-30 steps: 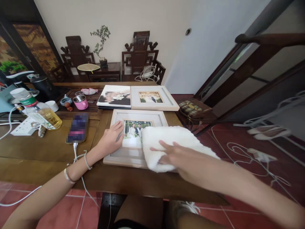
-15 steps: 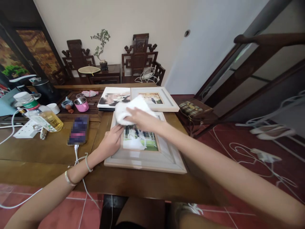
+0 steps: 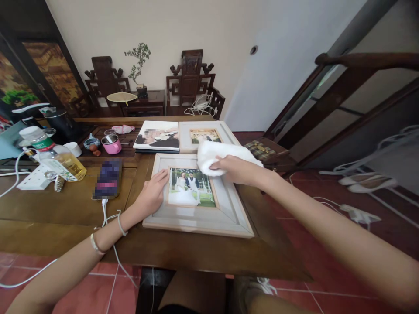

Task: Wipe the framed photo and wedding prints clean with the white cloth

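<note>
A picture frame (image 3: 199, 221) with a wide pale border lies flat on the wooden table, a photo (image 3: 191, 187) of two people in its middle. My left hand (image 3: 153, 192) rests on the frame's left side, fingers stretched out over the border and holding nothing. In my right hand (image 3: 237, 169) is a bunched white cloth (image 3: 225, 155), at the frame's upper right corner; it covers that corner and part of a second picture frame (image 3: 225, 129) behind. Beside the second frame lies a photo album or print (image 3: 168, 131) with a partly blurred picture.
On the left stand a bottle of yellow liquid (image 3: 70, 163), a white power strip (image 3: 36, 176), a pink cup (image 3: 111, 144) and a black kettle (image 3: 60, 124). A phone (image 3: 108, 179) lies plugged into a white cable (image 3: 104, 211). A plaid bag (image 3: 260, 148) is beyond the table's right edge.
My right hand has moved the white cloth rightward, from the frame's upper left to its upper right corner, uncovering the photo. My left hand has stayed on the left border.
</note>
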`<state>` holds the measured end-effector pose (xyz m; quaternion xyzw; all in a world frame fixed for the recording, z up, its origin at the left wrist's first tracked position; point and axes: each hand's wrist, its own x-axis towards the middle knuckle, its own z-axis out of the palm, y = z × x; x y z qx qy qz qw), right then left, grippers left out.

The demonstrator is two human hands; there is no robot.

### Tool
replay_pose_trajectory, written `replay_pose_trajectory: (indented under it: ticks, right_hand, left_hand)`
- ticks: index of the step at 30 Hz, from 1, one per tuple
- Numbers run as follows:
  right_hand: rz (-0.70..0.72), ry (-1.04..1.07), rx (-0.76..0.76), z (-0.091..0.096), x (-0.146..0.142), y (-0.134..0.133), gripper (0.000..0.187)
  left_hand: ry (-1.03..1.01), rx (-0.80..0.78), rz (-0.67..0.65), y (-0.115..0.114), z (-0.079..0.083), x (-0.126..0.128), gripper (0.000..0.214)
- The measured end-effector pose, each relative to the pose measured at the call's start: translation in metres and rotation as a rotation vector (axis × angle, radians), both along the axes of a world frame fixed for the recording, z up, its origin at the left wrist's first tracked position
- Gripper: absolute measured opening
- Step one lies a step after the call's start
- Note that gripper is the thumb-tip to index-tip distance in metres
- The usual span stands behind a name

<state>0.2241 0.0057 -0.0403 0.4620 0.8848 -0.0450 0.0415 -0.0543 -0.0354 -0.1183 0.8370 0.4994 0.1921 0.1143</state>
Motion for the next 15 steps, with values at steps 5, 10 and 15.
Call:
replay_pose_trajectory:
  ticks: [5, 10, 15]
  right_hand:
    - [0.007, 0.041, -0.069, 0.0, 0.015, -0.034, 0.064]
    - [-0.002, 0.069, -0.163, -0.005, 0.025, -0.101, 0.063]
    - [0.026, 0.085, -0.209, -0.005, 0.031, -0.138, 0.063]
  left_hand:
    - [-0.041, 0.067, -0.012, 0.005, -0.01, -0.003, 0.058]
    - [-0.035, 0.078, 0.0, 0.006, -0.013, -0.002, 0.058]
    - [0.007, 0.078, 0.007, 0.004, -0.009, 0.0, 0.058]
